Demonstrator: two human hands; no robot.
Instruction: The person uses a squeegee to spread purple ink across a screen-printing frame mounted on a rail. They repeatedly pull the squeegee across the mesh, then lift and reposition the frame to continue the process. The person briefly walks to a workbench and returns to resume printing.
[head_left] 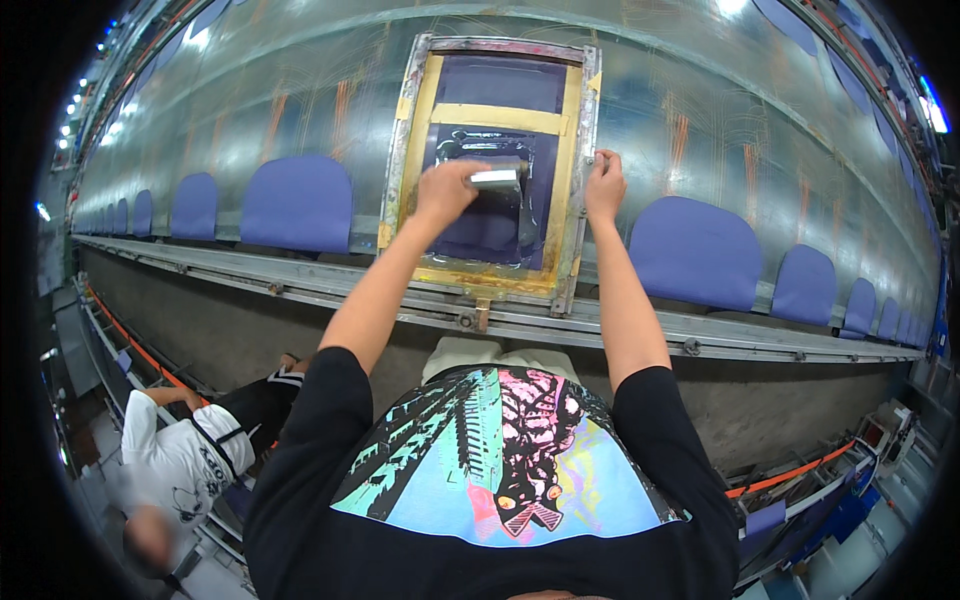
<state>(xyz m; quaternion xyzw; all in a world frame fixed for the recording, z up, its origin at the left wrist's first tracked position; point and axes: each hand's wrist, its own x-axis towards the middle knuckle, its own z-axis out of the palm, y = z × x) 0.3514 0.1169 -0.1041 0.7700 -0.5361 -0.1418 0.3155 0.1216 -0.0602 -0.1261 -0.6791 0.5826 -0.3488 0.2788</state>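
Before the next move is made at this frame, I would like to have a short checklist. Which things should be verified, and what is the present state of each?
1. Left hand has hold of the squeegee-like tool: ok, gripped at its left end.
2. Tool is inside the frame: ok, above the dark panel.
3. Right hand is at the frame's right rail: ok, appears to touch it.
4. Wet film on the panel is even: not ok, glossy streaks and patches show.
5. Frame lies flat on the table: cannot tell from above.
6. Co-worker in white is clear of the frame: ok, off at lower left.
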